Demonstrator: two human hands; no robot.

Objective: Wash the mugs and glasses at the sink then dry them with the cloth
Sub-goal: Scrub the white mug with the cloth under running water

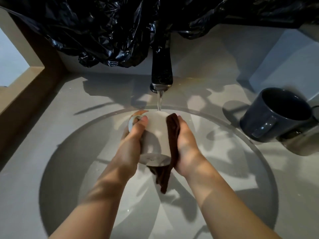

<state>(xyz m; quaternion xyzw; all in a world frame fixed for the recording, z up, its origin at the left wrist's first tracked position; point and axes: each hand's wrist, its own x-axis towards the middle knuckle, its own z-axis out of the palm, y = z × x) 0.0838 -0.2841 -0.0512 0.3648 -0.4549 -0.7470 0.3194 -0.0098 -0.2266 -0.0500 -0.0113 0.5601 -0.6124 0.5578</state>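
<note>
Pale grey-white mug (pixel 155 131), glazed and plain-sided, held over the middle of the round sink (pixel 224 169). It is tipped with its base toward the camera and its handle at the far left. Water (pixel 159 100) from the black tap (pixel 162 69) falls on its upper wall.

Left hand (pixel 133 135) grips the handle side, thumb laid on the wall, fingers curled at the handle.

Right hand (pixel 185 140) is cupped around a dark brown cloth (pixel 173 135), pressing it to the mug's right side. The cloth's tail hangs below the base.

Dark blue mug (pixel 276 118) sits tilted at the sink's right edge, possibly leaning on a glass (pixel 300 145); view poor there.

Crumpled black plastic (pixel 103 31) hangs along the back edge.
</note>
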